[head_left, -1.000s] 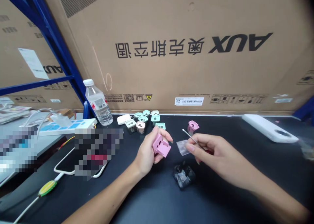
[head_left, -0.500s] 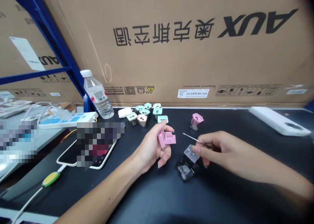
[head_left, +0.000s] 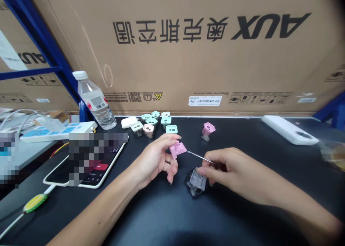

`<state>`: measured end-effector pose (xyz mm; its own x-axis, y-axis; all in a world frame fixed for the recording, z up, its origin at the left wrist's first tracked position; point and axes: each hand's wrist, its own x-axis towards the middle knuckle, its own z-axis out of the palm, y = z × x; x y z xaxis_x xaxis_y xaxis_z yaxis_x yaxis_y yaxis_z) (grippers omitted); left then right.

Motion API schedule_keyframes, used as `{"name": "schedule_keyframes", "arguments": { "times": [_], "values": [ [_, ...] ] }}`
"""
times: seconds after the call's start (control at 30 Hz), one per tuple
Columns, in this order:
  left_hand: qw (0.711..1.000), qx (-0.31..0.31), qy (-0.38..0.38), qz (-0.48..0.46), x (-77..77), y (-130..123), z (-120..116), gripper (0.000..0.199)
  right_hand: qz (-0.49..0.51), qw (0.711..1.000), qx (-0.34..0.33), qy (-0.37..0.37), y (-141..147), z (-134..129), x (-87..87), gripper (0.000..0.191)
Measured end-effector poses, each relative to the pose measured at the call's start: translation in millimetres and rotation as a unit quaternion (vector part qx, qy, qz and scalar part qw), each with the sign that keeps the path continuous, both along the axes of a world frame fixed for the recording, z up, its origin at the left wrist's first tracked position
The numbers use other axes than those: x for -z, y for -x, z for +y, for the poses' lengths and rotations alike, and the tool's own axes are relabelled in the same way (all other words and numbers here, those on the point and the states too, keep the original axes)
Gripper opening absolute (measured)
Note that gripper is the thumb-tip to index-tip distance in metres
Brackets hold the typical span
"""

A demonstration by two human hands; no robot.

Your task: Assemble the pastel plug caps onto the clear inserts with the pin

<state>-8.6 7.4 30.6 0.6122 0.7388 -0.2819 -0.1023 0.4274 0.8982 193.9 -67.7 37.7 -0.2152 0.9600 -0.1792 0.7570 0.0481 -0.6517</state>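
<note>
Well in from the table's [head_left: 156,217] far edge, the right hand [head_left: 229,167] pinches a clear piece [head_left: 198,182] over a black case [head_left: 192,193] (a thin rod [head_left: 201,157] juts from the same grip). The left hand [head_left: 151,159] pinches a pink part [head_left: 179,150] just beside the rod's tip. Small cases [head_left: 166,121] stand near the far edge, before a carton [head_left: 172,66].

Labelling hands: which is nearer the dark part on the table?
Right. The right hand is close beside the dark part, on its right; the left hand is farther off, beyond it and to the left.
</note>
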Motion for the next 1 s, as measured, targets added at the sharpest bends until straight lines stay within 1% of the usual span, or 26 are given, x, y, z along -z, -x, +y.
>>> {"name": "schedule_keyframes", "arguments": {
  "times": [0.2,0.27,0.33,0.4,0.5,0.6,0.67,0.73,0.87,0.93,1.0],
  "values": [
    [0.999,-0.011,-0.031,-0.007,4.1,0.1,1.6,0.021,0.016,0.999,-0.036,0.017,0.5,-3.0,-3.0,0.034],
    [0.999,-0.01,-0.045,0.0,4.5,0.3,2.0,0.02,0.031,0.999,-0.038,0.013,-0.1,-3.4,-3.5,0.033],
    [0.998,-0.002,-0.064,0.009,4.4,0.8,2.3,0.022,0.053,0.998,-0.019,-0.007,-1.7,-2.4,-4.4,0.035],
    [0.996,0.017,-0.087,0.013,3.1,2.2,2.3,0.026,0.074,0.996,0.02,-0.043,-4.3,-0.3,-6.1,0.038],
    [0.99,0.074,-0.12,0.019,-1.3,5.7,1.2,0.031,0.097,0.986,0.09,-0.104,-8.3,2.8,-9.8,0.041],
    [0.977,0.133,-0.16,0.042,-5.5,8.6,-2.2,0.044,0.124,0.972,0.135,-0.146,-10.5,4.7,-12.1,0.042],
    [0.968,0.152,-0.187,0.077,-5.7,9.0,-5.1,0.05,0.134,0.967,0.147,-0.159,-11.1,5.6,-12.0,0.042],
    [0.956,0.155,-0.215,0.128,-3.6,8.0,-7.9,0.051,0.133,0.965,0.151,-0.167,-11.2,6.5,-10.9,0.042],
    [0.924,0.149,-0.274,0.223,1.5,3.3,-12.7,0.052,0.094,0.965,0.141,-0.198,-10.1,7.8,-8.5,0.044],
    [0.911,0.146,-0.299,0.242,2.3,0.0,-15.5,0.05,0.08,0.966,0.134,-0.205,-9.1,7.6,-7.5,0.044],
    [0.906,0.136,-0.318,0.242,2.2,-3.4,-18.4,0.046,0.076,0.968,0.132,-0.201,-8.2,6.9,-6.4,0.044]
  ]
}}
